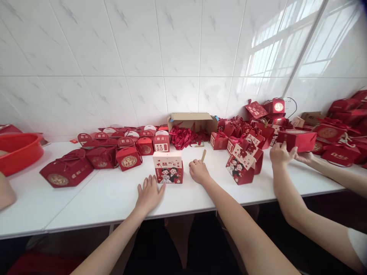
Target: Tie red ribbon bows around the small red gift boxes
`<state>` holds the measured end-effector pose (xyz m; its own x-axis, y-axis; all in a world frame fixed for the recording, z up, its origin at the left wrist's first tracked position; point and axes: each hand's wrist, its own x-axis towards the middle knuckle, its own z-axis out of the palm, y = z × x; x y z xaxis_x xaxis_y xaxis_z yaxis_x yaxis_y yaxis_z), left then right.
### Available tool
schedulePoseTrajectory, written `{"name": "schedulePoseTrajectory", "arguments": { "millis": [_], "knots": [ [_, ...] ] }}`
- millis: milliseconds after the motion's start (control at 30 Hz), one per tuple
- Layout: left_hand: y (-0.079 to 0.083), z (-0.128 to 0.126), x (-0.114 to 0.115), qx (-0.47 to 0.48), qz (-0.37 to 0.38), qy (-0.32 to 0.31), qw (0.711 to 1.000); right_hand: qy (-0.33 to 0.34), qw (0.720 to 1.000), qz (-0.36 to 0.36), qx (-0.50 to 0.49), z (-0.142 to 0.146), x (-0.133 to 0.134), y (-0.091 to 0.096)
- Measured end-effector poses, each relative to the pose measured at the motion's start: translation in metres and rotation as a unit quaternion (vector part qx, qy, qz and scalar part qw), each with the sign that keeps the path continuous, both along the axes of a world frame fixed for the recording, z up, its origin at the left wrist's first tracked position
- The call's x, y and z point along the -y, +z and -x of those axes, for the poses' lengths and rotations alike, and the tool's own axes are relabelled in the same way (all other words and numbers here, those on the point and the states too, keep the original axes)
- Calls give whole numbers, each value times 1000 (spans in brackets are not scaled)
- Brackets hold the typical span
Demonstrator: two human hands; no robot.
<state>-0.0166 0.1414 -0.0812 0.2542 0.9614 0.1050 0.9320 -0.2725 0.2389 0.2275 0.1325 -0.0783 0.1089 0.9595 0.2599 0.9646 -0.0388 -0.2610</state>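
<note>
A red and cream gift box (pixel 169 175) with a cartoon couple on its front stands upright on the white table before me. My left hand (pixel 149 194) lies at its lower left corner with the fingers spread, the fingertips close to or touching the box. To the right of the box, my right hand (pixel 199 171) is closed, its fingers curled near the tabletop. From its fingers a short gold-tan strip (pixel 203 155) sticks up; whether it is ribbon or something stiffer I cannot tell. A similar couple-print box (pixel 240 166) leans to the right.
Behind is an open cardboard box (pixel 193 116) with dark red ribbons (pixel 182 136). Red gift boxes (pixel 129 157) crowd the left; more are piled right. A co-worker's hands (pixel 282 154) hold a red box (pixel 297 139). A red basin (pixel 21 151) stands far left.
</note>
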Motion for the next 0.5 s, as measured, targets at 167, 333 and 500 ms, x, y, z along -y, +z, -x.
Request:
{"name": "schedulePoseTrajectory", "arguments": {
  "millis": [167,333,500],
  "knots": [
    [11,9,-19,212,-42,9,976,33,999,-18,-6,-14,-49,2],
    [74,2,-34,410,-84,-122,900,38,999,-20,-23,-12,-75,6],
    [125,-8,-48,306,24,-220,926,-43,994,-67,-77,-41,-42,39]
  ]
}}
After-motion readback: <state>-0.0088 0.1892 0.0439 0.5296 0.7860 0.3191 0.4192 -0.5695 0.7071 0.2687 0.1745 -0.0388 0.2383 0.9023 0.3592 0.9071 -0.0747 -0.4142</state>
